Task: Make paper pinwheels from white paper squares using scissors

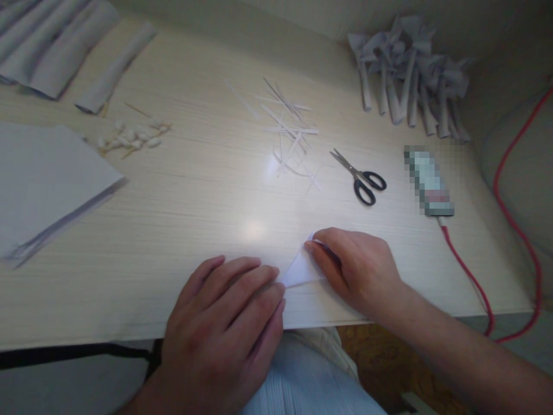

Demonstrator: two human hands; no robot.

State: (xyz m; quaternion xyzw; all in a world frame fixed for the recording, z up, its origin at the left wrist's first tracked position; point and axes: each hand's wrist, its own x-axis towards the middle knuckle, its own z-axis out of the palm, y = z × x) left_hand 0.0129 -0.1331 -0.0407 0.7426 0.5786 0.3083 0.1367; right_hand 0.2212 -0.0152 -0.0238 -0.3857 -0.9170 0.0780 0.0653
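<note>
While lying near the table (129, 300) front edge, paper piece (300, 270) is being pressed | left hand (224, 323) lying flat on its left corner; right hand (354, 271) pinching its top | scissors (360, 177) lying beyond, untouched

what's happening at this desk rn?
A person is pressing a small folded piece of white paper flat near the front edge of the desk. The left hand lies flat at the paper's left corner; the right hand pinches its upper tip. Further back lie scissors, thin paper strips, a pile of rolled paper pieces, and a stack of sheets at left.
</note>
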